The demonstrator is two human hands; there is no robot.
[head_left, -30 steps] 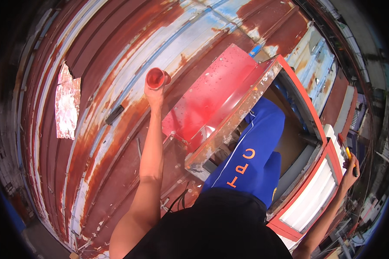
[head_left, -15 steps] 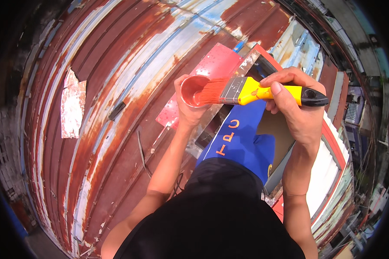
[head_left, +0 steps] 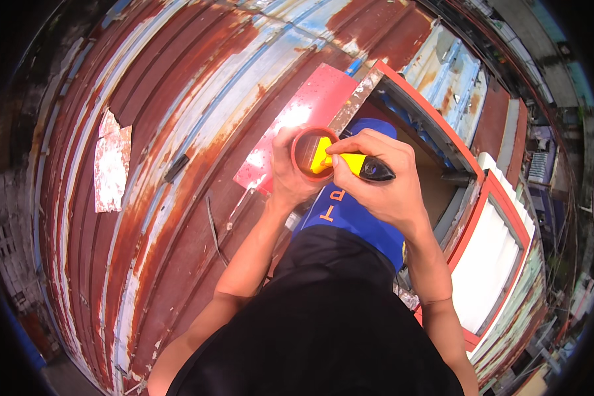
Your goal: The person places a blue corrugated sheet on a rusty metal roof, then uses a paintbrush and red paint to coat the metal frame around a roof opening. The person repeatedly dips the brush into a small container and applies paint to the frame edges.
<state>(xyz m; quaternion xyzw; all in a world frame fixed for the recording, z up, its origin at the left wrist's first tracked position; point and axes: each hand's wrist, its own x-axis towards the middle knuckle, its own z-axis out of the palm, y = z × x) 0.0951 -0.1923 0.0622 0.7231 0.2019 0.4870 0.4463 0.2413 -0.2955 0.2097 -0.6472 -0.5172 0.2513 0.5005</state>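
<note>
My left hand (head_left: 289, 173) is wrapped round a small cup (head_left: 296, 155) whose inside and rim are coated red. In my right hand (head_left: 384, 178) is a paintbrush (head_left: 355, 164) with a yellow handle and a black end, gripped between thumb and fingers. The brush's head is down inside the cup, so the bristles are hidden. Both hands are close together in front of my body, above my blue trouser leg (head_left: 350, 211). Just beyond the cup lies a glossy red sheet (head_left: 323, 89) with drops on it.
Rusty corrugated roofing (head_left: 198, 132) slopes away on the left and ahead. A red-edged frame (head_left: 435, 119) surrounds an opening by my legs, with a white panel (head_left: 488, 264) at the right. A peeling metal scrap (head_left: 112, 165) and a dark strip (head_left: 177, 169) lie on the roof.
My right hand has moved left and turned the paintbrush so its bristles go down into the cup. The cup has shifted slightly, and more of the framed opening shows.
</note>
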